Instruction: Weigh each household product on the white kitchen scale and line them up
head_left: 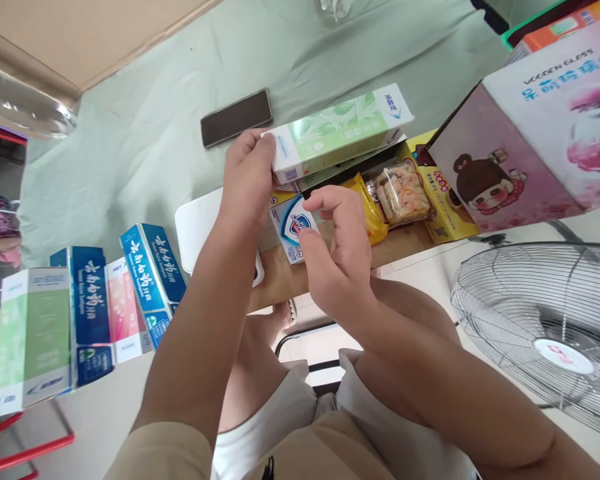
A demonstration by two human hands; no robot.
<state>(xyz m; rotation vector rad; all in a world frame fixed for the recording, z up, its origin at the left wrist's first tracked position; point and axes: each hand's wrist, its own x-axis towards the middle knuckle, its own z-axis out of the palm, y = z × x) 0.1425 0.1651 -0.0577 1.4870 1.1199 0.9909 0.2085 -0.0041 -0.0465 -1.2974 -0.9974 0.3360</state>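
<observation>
A long green-and-white toothpaste box is gripped at its near end by my left hand, thumb on top. Its far end reaches up and to the right. My right hand is open, thumb and forefinger apart, just over a white-and-blue soap box; whether the thumb touches the box I cannot tell. Beside that hand, an open carton holds a yellow packet and a clear-wrapped snack. The held toothpaste box covers part of the carton.
A dark phone lies on the green cloth. On the left stand blue toothpaste boxes, a pink box and another green box. A large pink box is at right, above a wire-caged fan.
</observation>
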